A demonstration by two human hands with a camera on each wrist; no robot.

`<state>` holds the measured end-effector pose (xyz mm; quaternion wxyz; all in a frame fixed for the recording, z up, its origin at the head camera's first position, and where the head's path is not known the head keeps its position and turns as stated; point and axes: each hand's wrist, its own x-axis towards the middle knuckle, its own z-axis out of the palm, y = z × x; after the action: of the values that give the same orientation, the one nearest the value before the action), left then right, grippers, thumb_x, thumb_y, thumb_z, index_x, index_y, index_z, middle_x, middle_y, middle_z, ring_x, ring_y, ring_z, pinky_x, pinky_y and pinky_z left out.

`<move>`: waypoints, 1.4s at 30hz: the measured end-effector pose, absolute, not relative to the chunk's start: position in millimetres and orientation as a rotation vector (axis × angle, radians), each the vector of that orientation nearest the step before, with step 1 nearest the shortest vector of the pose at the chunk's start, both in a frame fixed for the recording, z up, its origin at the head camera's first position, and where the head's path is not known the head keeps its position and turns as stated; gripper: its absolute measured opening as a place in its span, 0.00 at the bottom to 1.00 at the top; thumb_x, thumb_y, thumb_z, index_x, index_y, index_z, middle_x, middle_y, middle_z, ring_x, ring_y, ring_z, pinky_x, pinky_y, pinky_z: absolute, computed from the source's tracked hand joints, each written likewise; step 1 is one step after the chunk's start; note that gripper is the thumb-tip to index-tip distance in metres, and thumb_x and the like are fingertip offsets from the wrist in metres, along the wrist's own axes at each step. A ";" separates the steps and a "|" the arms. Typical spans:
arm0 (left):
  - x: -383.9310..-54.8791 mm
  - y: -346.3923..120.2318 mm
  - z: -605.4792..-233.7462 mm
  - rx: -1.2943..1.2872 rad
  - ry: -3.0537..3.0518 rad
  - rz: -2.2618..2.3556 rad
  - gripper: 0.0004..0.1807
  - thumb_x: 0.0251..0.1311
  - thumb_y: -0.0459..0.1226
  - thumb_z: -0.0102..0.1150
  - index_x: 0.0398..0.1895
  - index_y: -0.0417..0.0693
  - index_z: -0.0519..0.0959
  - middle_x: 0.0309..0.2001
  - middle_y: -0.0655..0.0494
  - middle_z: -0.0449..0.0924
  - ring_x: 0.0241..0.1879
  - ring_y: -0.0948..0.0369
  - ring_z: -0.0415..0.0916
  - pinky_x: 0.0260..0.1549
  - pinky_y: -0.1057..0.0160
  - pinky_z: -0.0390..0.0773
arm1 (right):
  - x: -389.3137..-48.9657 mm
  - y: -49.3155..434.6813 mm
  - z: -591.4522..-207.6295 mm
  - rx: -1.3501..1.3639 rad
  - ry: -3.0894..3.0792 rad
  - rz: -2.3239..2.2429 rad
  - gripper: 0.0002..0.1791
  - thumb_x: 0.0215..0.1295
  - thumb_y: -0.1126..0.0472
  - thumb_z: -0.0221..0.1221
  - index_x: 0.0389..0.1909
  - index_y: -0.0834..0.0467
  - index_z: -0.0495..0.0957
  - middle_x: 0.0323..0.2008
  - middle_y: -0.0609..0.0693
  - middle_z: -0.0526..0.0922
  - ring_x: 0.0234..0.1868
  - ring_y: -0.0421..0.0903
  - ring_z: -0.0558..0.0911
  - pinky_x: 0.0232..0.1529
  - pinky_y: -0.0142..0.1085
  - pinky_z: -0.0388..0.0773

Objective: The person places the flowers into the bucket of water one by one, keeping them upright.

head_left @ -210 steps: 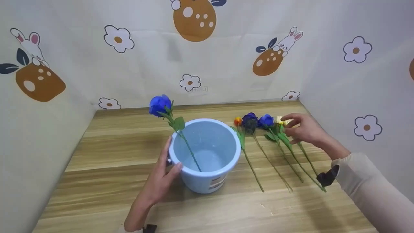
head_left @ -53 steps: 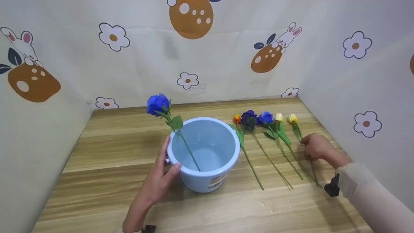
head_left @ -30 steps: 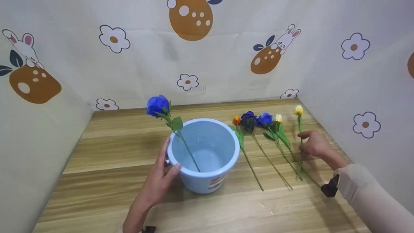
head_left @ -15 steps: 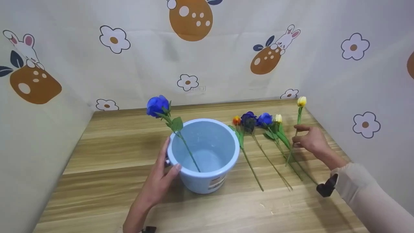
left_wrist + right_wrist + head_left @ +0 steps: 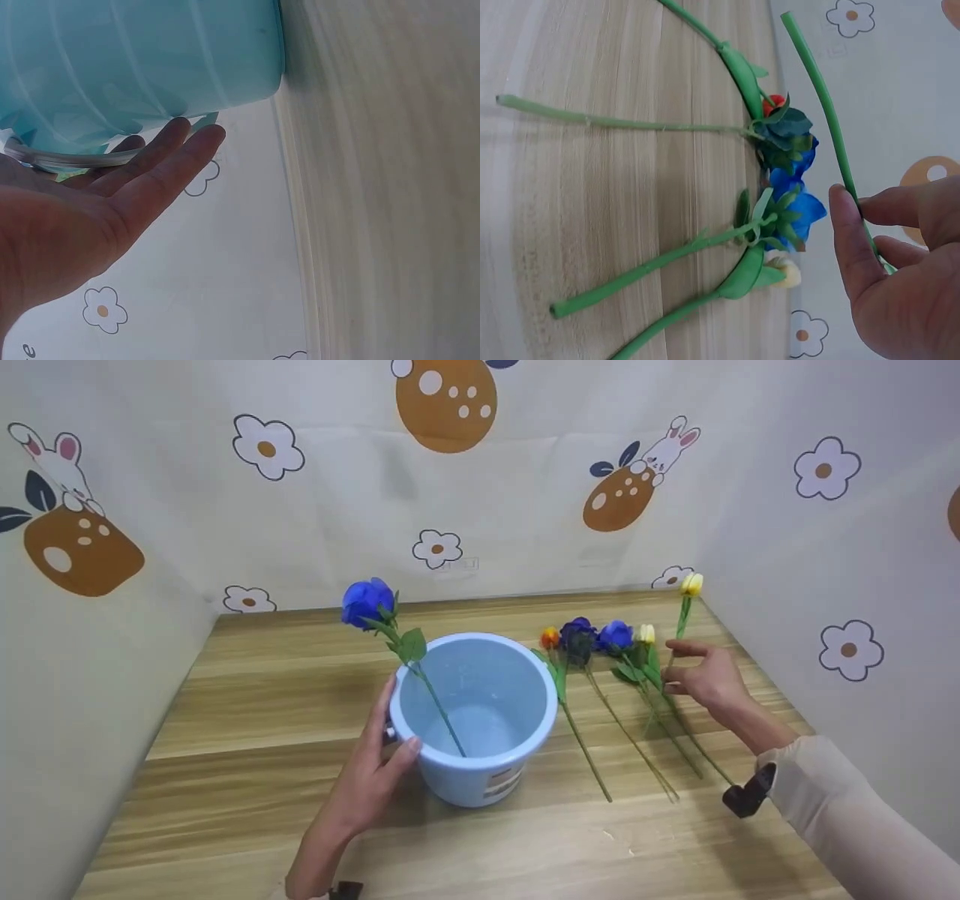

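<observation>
A light blue bucket (image 5: 480, 795) stands upright on the wooden table. My left hand (image 5: 367, 784) rests against its left side, fingers straight along the outer wall and thumb tip at the rim; in the left wrist view the fingers (image 5: 161, 166) extend beside the bucket's handle (image 5: 82, 159). One blue rose (image 5: 367, 604) leans in the bucket, its bloom beyond the rim. To the right, my right hand (image 5: 709, 679) pinches a yellow tulip (image 5: 691, 585) by its stem, bloom up, held above the other flowers. In the right wrist view the lower green stem (image 5: 821, 94) sticks out past the thumb and fingers.
Several flowers lie side by side right of the bucket: an orange one (image 5: 550, 637), a dark purple rose (image 5: 579, 641), a blue rose (image 5: 616, 636) and a pale yellow tulip (image 5: 646, 634). Patterned cloth walls (image 5: 337, 510) enclose the table (image 5: 247, 780) at the back and sides.
My right hand has reached down, pinched the yellow tulip lying farthest right, lifted it and shifted it left over the other stems. The left hand and the bucket have stayed in place.
</observation>
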<state>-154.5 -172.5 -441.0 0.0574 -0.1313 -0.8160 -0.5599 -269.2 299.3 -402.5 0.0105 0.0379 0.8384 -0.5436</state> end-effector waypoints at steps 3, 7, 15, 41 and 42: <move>-154.6 -172.6 -440.8 -0.390 -2.480 -1.695 0.44 0.76 0.49 0.53 0.88 0.69 0.42 0.87 0.47 0.45 0.81 0.38 0.56 0.72 0.32 0.67 | -267.1 295.8 -399.6 0.115 2.614 -1.686 0.36 0.67 0.73 0.58 0.77 0.72 0.63 0.72 0.72 0.61 0.32 0.37 0.87 0.42 0.28 0.89; -154.8 -172.6 -440.7 -0.384 -2.480 -1.691 0.44 0.76 0.49 0.53 0.88 0.69 0.42 0.87 0.47 0.46 0.81 0.38 0.57 0.72 0.32 0.68 | -266.2 292.8 -397.7 0.113 2.600 -1.691 0.36 0.68 0.73 0.59 0.77 0.71 0.64 0.71 0.71 0.62 0.33 0.37 0.87 0.42 0.27 0.88; -154.3 -173.0 -441.1 -0.365 -2.491 -1.686 0.44 0.76 0.50 0.53 0.87 0.70 0.42 0.87 0.48 0.45 0.81 0.38 0.57 0.71 0.32 0.69 | -268.0 286.3 -397.6 0.140 2.534 -1.760 0.36 0.68 0.73 0.58 0.77 0.72 0.62 0.66 0.65 0.65 0.36 0.35 0.85 0.43 0.27 0.88; -155.7 -173.3 -443.0 -0.371 -2.494 -1.651 0.45 0.75 0.50 0.54 0.88 0.71 0.42 0.87 0.48 0.45 0.81 0.38 0.56 0.74 0.30 0.62 | -261.0 272.2 -390.3 0.136 2.429 -1.858 0.36 0.70 0.74 0.58 0.78 0.73 0.60 0.52 0.55 0.73 0.37 0.35 0.85 0.45 0.28 0.89; -155.9 -173.3 -443.0 -0.372 -2.492 -1.652 0.45 0.75 0.50 0.54 0.87 0.71 0.42 0.87 0.48 0.46 0.81 0.38 0.56 0.74 0.30 0.62 | -260.9 271.7 -390.1 0.137 2.428 -1.856 0.36 0.70 0.74 0.58 0.78 0.72 0.60 0.53 0.55 0.72 0.37 0.35 0.85 0.45 0.28 0.89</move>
<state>-155.9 -173.3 -443.0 0.0643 -0.1234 -0.8255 -0.5471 -260.9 271.7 -390.1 0.0410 0.0449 0.7930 -0.6062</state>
